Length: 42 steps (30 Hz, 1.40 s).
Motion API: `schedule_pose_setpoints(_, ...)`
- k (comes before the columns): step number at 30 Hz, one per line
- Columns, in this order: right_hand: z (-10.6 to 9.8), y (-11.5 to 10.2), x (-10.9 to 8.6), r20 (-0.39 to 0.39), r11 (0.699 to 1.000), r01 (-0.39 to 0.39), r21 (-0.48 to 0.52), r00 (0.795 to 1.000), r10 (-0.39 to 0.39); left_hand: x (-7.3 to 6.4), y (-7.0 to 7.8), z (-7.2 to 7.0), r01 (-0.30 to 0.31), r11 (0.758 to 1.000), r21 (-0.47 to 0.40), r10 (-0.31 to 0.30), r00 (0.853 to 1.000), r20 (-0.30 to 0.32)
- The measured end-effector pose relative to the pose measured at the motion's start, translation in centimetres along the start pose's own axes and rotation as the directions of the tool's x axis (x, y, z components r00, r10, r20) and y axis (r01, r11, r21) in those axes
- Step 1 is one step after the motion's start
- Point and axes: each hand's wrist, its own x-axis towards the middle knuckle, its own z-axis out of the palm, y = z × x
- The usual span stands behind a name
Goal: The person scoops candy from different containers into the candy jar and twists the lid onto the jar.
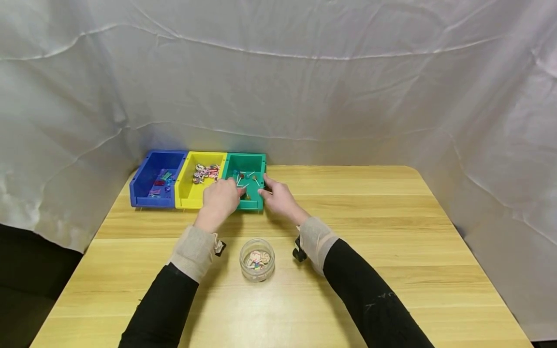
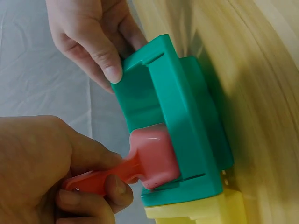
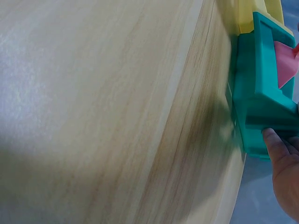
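Observation:
My left hand (image 1: 220, 198) grips the red handle of a small scoop (image 2: 156, 156). The scoop's pinkish head dips into the green bin (image 1: 249, 205), close to its front lip. Several lollipops (image 1: 241, 176) with white sticks lie in that bin. On the bin's right side, my right hand (image 1: 282, 199) holds the wall, thumb over the rim and fingers against the outside, as the left wrist view shows. From the head view the scoop is mostly hidden behind my left hand.
A yellow bin (image 1: 190, 202) with wrapped candies (image 1: 204, 173) adjoins the green one. Beyond it stands a blue bin (image 1: 152, 201) holding small shiny pieces. Between my forearms sits a clear jar (image 1: 256, 276) with flat colourful pieces inside. A grey curtain (image 1: 330, 106) hangs behind the wooden table (image 1: 391, 270).

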Motion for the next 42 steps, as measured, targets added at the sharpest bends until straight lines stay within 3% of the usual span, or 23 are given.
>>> schedule_pose_setpoints(7,0.1,0.2,0.0,0.006,1.0,-0.009,0.001,1.0,0.009,0.4,0.0,0.6,-0.001,0.998,-0.064,-0.001,1.0,-0.026)
schedule_pose_setpoints(18,0.1,0.3,-0.1,0.0,1.0,0.006,0.008,1.0,-0.006,1.1,-0.2,0.9,0.002,0.996,-0.093,-0.007,0.999,-0.047)
schedule_pose_setpoints(42,0.2,0.3,0.1,-0.01,1.0,0.012,0.008,1.0,-0.012,3.2,0.1,1.0,0.012,0.998,-0.065,-0.014,0.999,-0.035)
